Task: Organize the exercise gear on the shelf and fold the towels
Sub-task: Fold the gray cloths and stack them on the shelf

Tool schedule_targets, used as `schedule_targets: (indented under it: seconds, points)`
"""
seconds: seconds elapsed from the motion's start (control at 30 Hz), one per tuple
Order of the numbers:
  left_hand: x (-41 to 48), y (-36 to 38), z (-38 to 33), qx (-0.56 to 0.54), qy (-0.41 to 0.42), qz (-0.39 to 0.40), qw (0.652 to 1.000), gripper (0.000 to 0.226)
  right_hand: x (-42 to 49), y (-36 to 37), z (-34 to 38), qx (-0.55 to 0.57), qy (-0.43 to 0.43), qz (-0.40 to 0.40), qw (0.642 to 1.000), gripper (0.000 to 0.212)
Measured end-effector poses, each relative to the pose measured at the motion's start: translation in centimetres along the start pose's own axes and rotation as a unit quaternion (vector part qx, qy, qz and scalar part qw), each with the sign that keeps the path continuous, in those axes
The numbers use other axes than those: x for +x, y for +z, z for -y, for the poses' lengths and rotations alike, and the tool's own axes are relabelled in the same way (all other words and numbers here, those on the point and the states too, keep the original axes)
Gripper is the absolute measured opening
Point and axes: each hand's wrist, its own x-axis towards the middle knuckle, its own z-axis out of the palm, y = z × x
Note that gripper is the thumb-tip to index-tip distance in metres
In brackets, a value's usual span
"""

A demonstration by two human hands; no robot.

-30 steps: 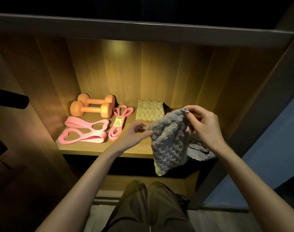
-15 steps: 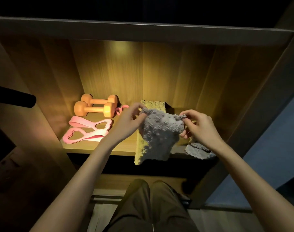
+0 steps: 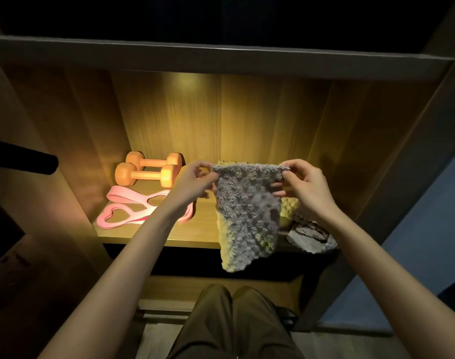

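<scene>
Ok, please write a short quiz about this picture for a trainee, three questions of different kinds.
1. True or false: the left hand and the right hand each pinch a top corner of the grey towel.
2. Where do the orange dumbbells lie? A) at the left rear of the shelf B) on the floor C) on the towel
3. Fill in: the looped bands in front of the dumbbells are ____.
Key: 1 true; 2 A; 3 pink.
</scene>
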Motion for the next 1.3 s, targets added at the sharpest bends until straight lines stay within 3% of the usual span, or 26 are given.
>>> schedule_targets:
  seconds: [0.17,0.27,0.37,0.47,0.63,0.9,1.13,1.3]
  points:
    - [3.2,0.2,-2.0,0.023,0.005,-0.008,1.000,0.026,3.2,1.1,0.9,-0.008,0.018,-0.040,0.999,0.014]
    - [3.3,0.0,-1.8,0.062,0.063,-0.054,0.995,0.021,3.8,1.5,0.9,-0.058,-0.035,-0.067,0.995,0.014]
    - [1.4,0.2,0.0,0.035,0.102,-0.063,0.992,0.011,2.6,1.5,-0.7,-0.060,-0.065,-0.063,0.994,0.019]
    - [-1.0,0.3,4.1,0.036,0.071,-0.035,0.996,0.020,0.5,1.5,-4.1,-0.102,-0.039,-0.016,0.994,0.022]
    - [-5.0,0.9,11.6,0.076,-0.018,0.032,0.996,0.010,-3.8,1.8,-10.4,-0.179,0.028,0.067,0.981,0.022]
    - [-6.9,0.1,15.1,0.152,-0.015,0.126,0.980,0.010,-6.5,1.3,-13.5,-0.182,0.051,0.122,0.974,0.019]
    - [-5.6,0.9,15.8,0.152,-0.062,0.089,0.982,0.014,-5.0,2.3,-14.4,-0.177,0.050,0.053,0.982,0.011]
    - [-3.9,2.0,15.4,0.204,-0.068,0.021,0.976,0.013,-3.3,3.2,-14.8,-0.164,0.064,0.033,0.984,0.007]
